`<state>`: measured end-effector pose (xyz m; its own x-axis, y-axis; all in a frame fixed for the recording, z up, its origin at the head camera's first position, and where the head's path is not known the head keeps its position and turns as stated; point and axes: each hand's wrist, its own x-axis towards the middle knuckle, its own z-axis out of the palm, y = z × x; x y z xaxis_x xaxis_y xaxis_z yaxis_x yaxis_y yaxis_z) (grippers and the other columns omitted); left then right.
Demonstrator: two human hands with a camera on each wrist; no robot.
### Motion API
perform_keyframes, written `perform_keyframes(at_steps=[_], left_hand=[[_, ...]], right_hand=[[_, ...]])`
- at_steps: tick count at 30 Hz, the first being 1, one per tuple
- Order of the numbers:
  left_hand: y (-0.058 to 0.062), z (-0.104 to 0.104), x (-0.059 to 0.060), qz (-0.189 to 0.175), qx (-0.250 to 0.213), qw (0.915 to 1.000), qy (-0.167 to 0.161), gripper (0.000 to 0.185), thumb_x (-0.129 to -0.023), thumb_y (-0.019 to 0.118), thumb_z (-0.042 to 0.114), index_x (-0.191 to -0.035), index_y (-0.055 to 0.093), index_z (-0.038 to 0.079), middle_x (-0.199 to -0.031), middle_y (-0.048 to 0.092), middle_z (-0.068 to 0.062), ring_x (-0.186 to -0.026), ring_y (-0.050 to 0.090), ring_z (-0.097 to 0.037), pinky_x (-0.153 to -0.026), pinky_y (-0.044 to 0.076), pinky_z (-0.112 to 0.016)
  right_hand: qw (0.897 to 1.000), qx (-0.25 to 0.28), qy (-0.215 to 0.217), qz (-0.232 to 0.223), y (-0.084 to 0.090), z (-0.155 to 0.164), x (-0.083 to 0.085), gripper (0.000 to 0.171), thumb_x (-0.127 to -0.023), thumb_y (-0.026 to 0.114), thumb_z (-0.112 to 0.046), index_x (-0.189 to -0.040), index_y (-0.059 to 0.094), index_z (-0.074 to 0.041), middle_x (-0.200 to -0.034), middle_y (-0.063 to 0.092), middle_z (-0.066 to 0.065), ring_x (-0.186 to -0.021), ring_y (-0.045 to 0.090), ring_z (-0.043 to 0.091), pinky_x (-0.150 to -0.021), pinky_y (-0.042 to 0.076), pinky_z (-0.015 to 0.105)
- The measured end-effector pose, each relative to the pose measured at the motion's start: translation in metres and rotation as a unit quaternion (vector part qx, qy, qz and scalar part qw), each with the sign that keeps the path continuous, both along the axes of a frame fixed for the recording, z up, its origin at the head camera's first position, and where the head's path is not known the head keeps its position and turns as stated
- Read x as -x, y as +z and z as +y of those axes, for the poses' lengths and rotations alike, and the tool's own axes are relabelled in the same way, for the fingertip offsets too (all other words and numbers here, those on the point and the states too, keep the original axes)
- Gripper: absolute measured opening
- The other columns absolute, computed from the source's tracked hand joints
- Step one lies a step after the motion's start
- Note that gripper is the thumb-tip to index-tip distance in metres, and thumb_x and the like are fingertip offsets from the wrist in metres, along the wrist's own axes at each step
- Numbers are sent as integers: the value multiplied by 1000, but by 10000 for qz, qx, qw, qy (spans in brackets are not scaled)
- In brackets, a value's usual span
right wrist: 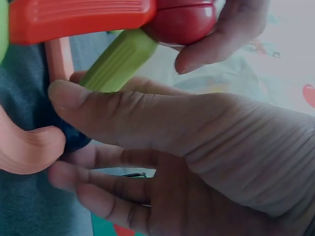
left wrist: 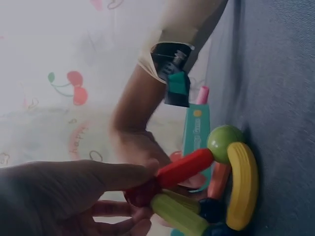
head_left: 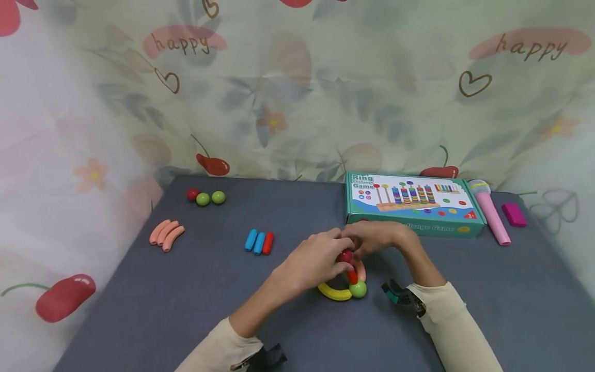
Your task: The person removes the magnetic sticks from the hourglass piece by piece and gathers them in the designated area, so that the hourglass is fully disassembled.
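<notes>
A small structure of toy balls and sticks stands on the table. My left hand (head_left: pixel 321 258) pinches its top red ball (right wrist: pixel 184 22) between thumb and fingers. From that ball a straight red stick (left wrist: pixel 184 167) slopes to a light green ball (head_left: pixel 358 289) on the table, and a green stick (right wrist: pixel 120 61) slopes down behind my right thumb. My right hand (head_left: pixel 376 237) holds a dark blue ball (right wrist: pixel 76 136) at the base, its thumb beside the green stick. A curved yellow stick (left wrist: pixel 242 187) and a curved peach stick (right wrist: pixel 34 150) form part of the base.
Behind my right hand lies a green game box (head_left: pixel 413 201), with a pink microphone (head_left: pixel 492 214) and a magenta block (head_left: pixel 514 214) beside it. Leftward are blue sticks (head_left: pixel 251 240), a loose red stick (head_left: pixel 268 243), peach curved sticks (head_left: pixel 167 233) and loose green balls (head_left: pixel 202 199).
</notes>
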<state>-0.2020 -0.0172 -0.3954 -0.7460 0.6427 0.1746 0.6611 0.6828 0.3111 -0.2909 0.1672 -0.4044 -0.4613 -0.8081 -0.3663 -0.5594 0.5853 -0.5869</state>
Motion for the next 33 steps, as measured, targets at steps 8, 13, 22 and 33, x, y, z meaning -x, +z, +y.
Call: perform_keyframes(at_steps=[8, 13, 22, 33], left_hand=[[-4, 7, -3, 145, 79, 9998, -89, 14, -81, 66, 22, -87, 55, 15, -74, 42, 5, -62, 41, -7, -49, 33, -14], [-4, 8, -1, 141, -141, 9996, -214, 12, -78, 64, 17, -80, 52, 16, -68, 41, 6, -59, 40, -6, -48, 32, -14], [-6, 9, 3, 372, -270, 9985, -306, 14, -75, 62, 11, -71, 49, 15, -56, 38, 5, -48, 37, -6, -43, 29, -14], [-4, 3, 4, 43, -217, 9995, -212, 16, -76, 64, 13, -75, 48, 15, -56, 40, 4, -44, 38, -7, -40, 30, -15]], right_hand=[[9997, -134, -40, -221, -11, 0, -1, 16, -84, 67, -18, -96, 58, -22, -85, 53, -7, -76, 50, 10, -68, 44, 27], [9997, -119, -64, -191, -13, 1, -1, 21, -84, 66, -15, -100, 57, -27, -88, 55, -10, -79, 52, 9, -72, 45, 27], [9996, 127, 89, -246, -11, 2, 3, 31, -85, 63, -8, -106, 58, -31, -94, 57, -11, -82, 52, 10, -76, 45, 29], [9985, 225, 190, -463, -13, -4, 6, 37, -85, 60, 0, -101, 59, -34, -88, 57, -10, -80, 53, 13, -69, 45, 26]])
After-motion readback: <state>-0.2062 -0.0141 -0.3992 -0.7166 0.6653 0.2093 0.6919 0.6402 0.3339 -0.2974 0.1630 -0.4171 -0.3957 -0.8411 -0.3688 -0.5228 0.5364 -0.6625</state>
